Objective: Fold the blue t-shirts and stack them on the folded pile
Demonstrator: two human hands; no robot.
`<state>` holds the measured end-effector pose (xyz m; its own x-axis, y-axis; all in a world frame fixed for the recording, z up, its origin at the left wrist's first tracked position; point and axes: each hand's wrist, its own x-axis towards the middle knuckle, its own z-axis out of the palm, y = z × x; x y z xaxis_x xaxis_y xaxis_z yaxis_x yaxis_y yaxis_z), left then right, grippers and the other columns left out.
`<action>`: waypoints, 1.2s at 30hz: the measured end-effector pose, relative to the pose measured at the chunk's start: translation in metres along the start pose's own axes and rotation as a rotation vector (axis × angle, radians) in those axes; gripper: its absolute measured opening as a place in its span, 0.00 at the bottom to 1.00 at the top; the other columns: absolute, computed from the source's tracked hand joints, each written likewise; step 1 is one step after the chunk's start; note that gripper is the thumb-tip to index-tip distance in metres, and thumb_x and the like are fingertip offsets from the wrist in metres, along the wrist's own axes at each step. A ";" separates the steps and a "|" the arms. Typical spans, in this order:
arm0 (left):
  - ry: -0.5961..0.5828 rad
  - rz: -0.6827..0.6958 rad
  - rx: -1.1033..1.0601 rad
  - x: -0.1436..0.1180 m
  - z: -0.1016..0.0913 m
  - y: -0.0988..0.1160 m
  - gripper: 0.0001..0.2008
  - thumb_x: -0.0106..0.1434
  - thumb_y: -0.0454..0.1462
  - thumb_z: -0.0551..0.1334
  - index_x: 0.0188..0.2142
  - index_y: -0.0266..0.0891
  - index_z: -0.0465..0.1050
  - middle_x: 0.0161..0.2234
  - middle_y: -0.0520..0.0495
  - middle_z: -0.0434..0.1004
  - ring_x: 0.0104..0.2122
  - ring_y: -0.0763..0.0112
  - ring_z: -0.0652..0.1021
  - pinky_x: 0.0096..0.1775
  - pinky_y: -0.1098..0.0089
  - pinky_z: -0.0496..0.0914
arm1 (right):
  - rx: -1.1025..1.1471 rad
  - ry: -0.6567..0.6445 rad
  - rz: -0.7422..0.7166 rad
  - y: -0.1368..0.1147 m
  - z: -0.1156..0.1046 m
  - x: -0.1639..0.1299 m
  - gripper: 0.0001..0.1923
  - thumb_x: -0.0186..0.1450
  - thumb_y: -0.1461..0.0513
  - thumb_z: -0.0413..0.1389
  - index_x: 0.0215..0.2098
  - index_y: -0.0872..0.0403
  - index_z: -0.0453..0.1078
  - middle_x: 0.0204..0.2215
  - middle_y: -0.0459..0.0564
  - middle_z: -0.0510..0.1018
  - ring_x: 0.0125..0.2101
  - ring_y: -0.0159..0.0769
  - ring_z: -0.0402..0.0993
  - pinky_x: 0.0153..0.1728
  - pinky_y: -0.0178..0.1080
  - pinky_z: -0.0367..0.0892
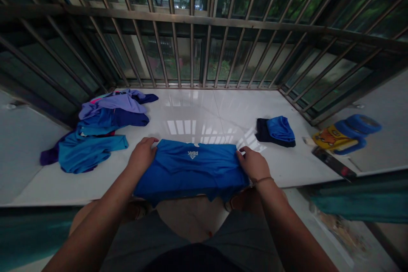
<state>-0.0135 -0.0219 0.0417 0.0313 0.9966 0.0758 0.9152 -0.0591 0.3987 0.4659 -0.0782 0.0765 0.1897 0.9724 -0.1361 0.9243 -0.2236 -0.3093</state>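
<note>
A blue garment (pixel 194 170) with a white PEAK logo lies spread over the front edge of the white ledge, its lower part hanging down. At its upper left corner, my left hand (pixel 144 153) pinches the cloth between thumb and fingers. My right hand (pixel 254 163), with a band on the wrist, grips the opposite corner in the same way. Between the two hands the top edge runs nearly straight, and wrinkles cross the cloth below the logo.
Crumpled blue and purple clothes (pixel 105 129) are heaped at the left. Folded dark and blue clothes (pixel 276 131) lie at the right, near a blue-and-yellow container (pixel 347 134) and a dark narrow box (pixel 333 163). Metal window bars (pixel 204 19) border the ledge (pixel 204 110) behind.
</note>
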 end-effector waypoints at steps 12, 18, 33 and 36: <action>-0.475 0.300 0.121 0.075 -0.006 0.014 0.10 0.59 0.45 0.72 0.39 0.46 0.85 0.42 0.40 0.89 0.45 0.47 0.86 0.50 0.59 0.76 | -0.166 -0.200 -0.458 -0.027 0.005 0.056 0.18 0.71 0.62 0.69 0.58 0.52 0.82 0.53 0.58 0.87 0.54 0.49 0.84 0.58 0.42 0.74; -0.300 0.232 0.043 0.126 -0.038 0.043 0.10 0.59 0.48 0.71 0.32 0.46 0.80 0.31 0.47 0.84 0.37 0.55 0.83 0.41 0.65 0.72 | -0.182 -0.014 -0.361 -0.043 -0.035 0.103 0.12 0.77 0.62 0.59 0.53 0.59 0.81 0.53 0.67 0.83 0.51 0.52 0.82 0.55 0.45 0.72; -0.160 0.418 -0.139 -0.067 -0.041 0.018 0.08 0.71 0.43 0.66 0.44 0.52 0.85 0.63 0.43 0.83 0.63 0.47 0.80 0.67 0.47 0.73 | 0.119 0.028 -0.642 0.034 -0.034 -0.037 0.16 0.71 0.63 0.57 0.54 0.46 0.80 0.54 0.56 0.84 0.56 0.53 0.80 0.61 0.55 0.75; -0.195 0.263 -0.173 -0.132 -0.023 -0.009 0.08 0.69 0.47 0.66 0.42 0.55 0.86 0.65 0.45 0.83 0.66 0.44 0.79 0.68 0.44 0.73 | 0.163 -0.035 -0.566 0.066 -0.004 -0.082 0.19 0.72 0.62 0.55 0.57 0.43 0.81 0.60 0.54 0.84 0.59 0.51 0.82 0.63 0.55 0.77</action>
<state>-0.0348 -0.1543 0.0492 0.3474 0.9373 0.0275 0.7849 -0.3067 0.5384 0.5127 -0.1723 0.0714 -0.3318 0.9413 0.0622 0.8154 0.3193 -0.4828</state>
